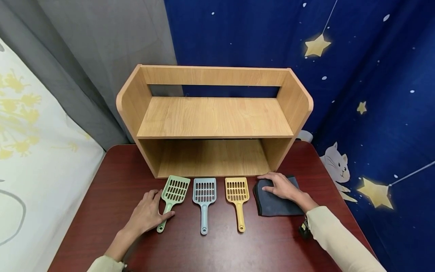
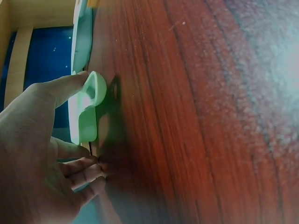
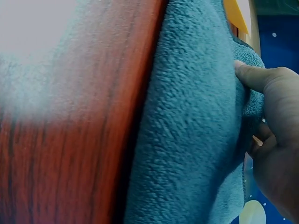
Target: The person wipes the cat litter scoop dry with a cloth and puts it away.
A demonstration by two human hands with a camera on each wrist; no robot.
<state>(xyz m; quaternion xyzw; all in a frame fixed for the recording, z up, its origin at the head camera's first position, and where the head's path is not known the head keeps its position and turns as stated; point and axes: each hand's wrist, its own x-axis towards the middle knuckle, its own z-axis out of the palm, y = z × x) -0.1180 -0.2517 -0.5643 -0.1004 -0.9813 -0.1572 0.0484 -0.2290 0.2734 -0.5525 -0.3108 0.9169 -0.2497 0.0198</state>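
A green litter scoop point(image 1: 175, 190) lies slanted on the table at the left of a row. My left hand point(image 1: 146, 212) holds it, with the thumb across the handle and the fingers along its left side. In the left wrist view the thumb touches the hollow green handle point(image 2: 95, 88), and the other fingers reach down to the tabletop. My right hand point(image 1: 282, 187) grips the folded dark grey cloth point(image 1: 276, 206) near its far edge. The right wrist view shows the thumb pressed into the fluffy cloth point(image 3: 191, 112); the fingertips behind it are partly hidden.
A blue litter scoop point(image 1: 204, 200) and a yellow litter scoop point(image 1: 237, 192) lie between the hands, handles toward me. Behind the row stands a two-level wooden shelf point(image 1: 214, 117). All of it rests on a dark red table point(image 1: 190, 253), with curtains point(image 1: 238, 34) behind.
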